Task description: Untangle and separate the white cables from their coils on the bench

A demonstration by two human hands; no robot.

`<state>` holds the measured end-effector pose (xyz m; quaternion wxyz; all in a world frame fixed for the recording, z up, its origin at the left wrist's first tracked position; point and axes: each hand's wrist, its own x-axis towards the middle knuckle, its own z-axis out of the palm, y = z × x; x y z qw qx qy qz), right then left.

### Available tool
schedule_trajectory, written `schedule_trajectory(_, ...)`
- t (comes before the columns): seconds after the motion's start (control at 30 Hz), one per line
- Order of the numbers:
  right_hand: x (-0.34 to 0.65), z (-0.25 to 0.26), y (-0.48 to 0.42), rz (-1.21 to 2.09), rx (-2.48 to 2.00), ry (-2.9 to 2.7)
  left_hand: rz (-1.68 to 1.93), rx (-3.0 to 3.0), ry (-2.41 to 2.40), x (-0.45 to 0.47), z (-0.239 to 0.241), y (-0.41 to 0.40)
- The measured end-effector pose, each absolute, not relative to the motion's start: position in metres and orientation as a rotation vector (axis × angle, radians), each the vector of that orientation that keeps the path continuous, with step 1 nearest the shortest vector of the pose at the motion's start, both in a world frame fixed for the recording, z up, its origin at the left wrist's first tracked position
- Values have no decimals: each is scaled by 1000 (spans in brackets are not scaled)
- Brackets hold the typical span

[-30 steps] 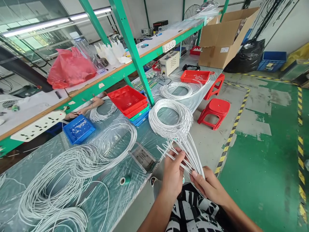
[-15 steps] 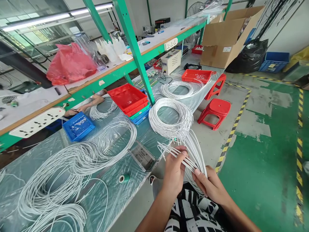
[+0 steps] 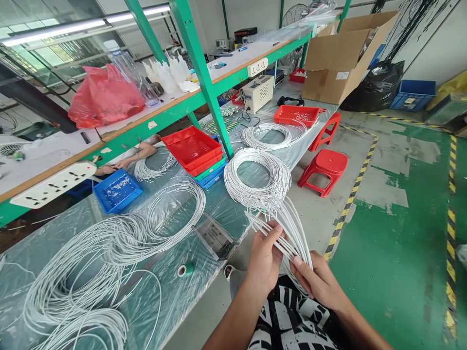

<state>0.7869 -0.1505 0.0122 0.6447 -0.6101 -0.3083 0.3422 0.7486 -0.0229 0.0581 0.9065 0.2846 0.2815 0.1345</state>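
Note:
My left hand (image 3: 267, 253) is closed round the end part of a bundle of white cables (image 3: 297, 226), thumb on top, and the loose cable ends stick out past it to the upper left. Lower on the same bundle, my right hand (image 3: 315, 279) grips the cables between thumb and fingers. Both hands are over my lap, off the table's front edge. Just beyond them a thick coil of white cable (image 3: 233, 180) lies on the table, and the held cables reach up against it. How the cables run inside my fists is hidden.
Large cable coils (image 3: 83, 238) cover the table's left part. A green tape roll (image 3: 185, 270) and a metal plate (image 3: 215, 236) lie near the edge. Red trays (image 3: 193, 148) and a blue tray (image 3: 117, 191) stand behind. Another person's hands (image 3: 126, 160) show under the shelf. A red stool (image 3: 324, 167) stands right.
The cable ends beyond my left hand have drawn closer together and swung slightly to the right. My right hand keeps its grip with hardly any movement.

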Motion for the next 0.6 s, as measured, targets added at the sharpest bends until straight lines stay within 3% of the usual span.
schedule_trajectory(0.6,784,11,-147,772,-1399,-761,207,357,409,751,53,-17)
